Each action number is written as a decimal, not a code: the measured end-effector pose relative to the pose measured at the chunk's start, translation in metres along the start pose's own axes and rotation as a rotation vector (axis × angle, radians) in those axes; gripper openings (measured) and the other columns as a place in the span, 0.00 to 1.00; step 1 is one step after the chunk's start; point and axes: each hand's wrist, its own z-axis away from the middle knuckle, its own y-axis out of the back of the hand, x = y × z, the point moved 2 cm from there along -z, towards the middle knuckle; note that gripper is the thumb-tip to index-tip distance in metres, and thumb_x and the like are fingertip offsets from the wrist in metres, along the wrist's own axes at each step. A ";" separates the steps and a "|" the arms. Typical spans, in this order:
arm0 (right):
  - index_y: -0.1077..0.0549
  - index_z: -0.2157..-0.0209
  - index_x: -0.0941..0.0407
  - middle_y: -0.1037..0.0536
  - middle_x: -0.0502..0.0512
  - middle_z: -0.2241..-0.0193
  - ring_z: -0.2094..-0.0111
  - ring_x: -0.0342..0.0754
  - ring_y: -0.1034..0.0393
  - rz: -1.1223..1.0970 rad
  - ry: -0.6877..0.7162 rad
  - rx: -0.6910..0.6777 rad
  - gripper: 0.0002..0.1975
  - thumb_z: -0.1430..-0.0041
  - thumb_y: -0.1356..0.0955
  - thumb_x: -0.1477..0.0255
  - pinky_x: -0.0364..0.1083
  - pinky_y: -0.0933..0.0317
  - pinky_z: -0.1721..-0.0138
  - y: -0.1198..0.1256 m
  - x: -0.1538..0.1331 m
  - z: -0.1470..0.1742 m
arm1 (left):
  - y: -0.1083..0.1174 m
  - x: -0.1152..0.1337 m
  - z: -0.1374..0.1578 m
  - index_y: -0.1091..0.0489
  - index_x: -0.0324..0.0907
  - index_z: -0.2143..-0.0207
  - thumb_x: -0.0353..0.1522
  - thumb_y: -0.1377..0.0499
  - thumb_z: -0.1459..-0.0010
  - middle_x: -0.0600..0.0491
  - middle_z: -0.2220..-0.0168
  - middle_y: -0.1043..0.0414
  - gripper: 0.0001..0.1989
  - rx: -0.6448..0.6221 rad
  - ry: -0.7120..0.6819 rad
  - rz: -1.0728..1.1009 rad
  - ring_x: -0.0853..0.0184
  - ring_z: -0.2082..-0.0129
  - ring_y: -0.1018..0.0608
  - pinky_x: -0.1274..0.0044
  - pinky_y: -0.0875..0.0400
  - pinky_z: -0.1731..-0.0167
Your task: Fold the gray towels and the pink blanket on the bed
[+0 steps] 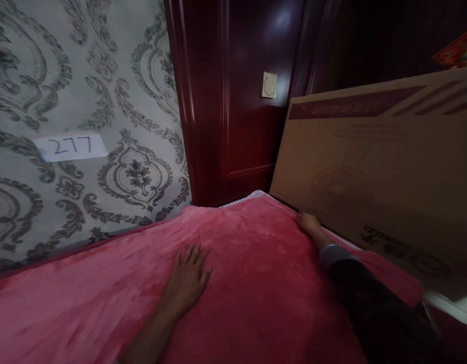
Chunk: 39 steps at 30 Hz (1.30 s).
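A plush pink-red blanket (252,283) is spread over the bed. My left hand (186,280) lies palm down on its surface, fingers spread, holding nothing. At the right side of the bed my right hand (311,226) is closed on the edge of the blanket, close beside a large cardboard box (332,146). Its fingertips are partly hidden from view. A pale striped edge (239,201) of cloth shows from under the blanket at the far end.
The cardboard box stands along the right side. Behind the far end is a dark red wooden panel (248,126) with a square plate (269,85). Patterned wallpaper (138,172) covers the left wall, bearing a paper label (72,146) marked 277.
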 end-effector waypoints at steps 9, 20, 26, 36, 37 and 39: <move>0.21 0.51 0.58 0.19 0.55 0.55 0.55 0.51 0.24 -0.263 0.276 0.007 0.20 0.36 0.40 0.70 0.42 0.33 0.56 0.052 -0.070 0.089 | -0.005 -0.013 -0.004 0.43 0.40 0.33 0.45 0.51 0.35 0.40 0.29 0.52 0.32 0.338 0.102 0.385 0.53 0.29 0.47 0.55 0.51 0.33; 0.18 0.57 0.49 0.18 0.52 0.58 0.57 0.54 0.24 -0.610 0.824 -0.762 0.15 0.41 0.34 0.64 0.49 0.30 0.54 0.054 -0.088 0.206 | 0.005 -0.029 0.000 0.41 0.39 0.37 0.45 0.55 0.35 0.41 0.33 0.43 0.30 0.759 0.275 0.668 0.58 0.32 0.41 0.61 0.48 0.32; 0.25 0.45 0.59 0.23 0.63 0.48 0.48 0.55 0.28 -0.358 0.494 -0.168 0.22 0.41 0.35 0.74 0.51 0.36 0.45 0.017 -0.104 0.085 | -0.009 -0.026 -0.007 0.38 0.36 0.40 0.40 0.47 0.43 0.38 0.38 0.35 0.30 0.598 0.210 0.473 0.51 0.37 0.34 0.55 0.44 0.35; 0.24 0.49 0.59 0.20 0.61 0.53 0.52 0.51 0.27 -0.237 0.588 -0.245 0.17 0.37 0.34 0.70 0.44 0.37 0.50 -0.025 -0.191 0.066 | -0.011 -0.024 -0.004 0.40 0.34 0.38 0.37 0.48 0.42 0.37 0.35 0.40 0.31 0.609 0.268 0.472 0.51 0.34 0.39 0.55 0.47 0.33; 0.23 0.53 0.58 0.20 0.60 0.56 0.54 0.51 0.27 -0.225 0.589 -0.229 0.14 0.38 0.34 0.71 0.45 0.37 0.52 -0.024 -0.198 0.070 | -0.011 -0.024 -0.004 0.40 0.35 0.38 0.38 0.48 0.41 0.37 0.35 0.40 0.30 0.616 0.267 0.476 0.51 0.34 0.39 0.55 0.46 0.34; 0.23 0.56 0.58 0.21 0.61 0.58 0.54 0.52 0.29 -0.213 0.596 -0.160 0.12 0.38 0.35 0.73 0.46 0.39 0.51 -0.018 -0.207 0.085 | -0.012 -0.024 -0.003 0.41 0.37 0.38 0.38 0.48 0.40 0.39 0.35 0.40 0.30 0.638 0.270 0.482 0.51 0.34 0.38 0.55 0.46 0.34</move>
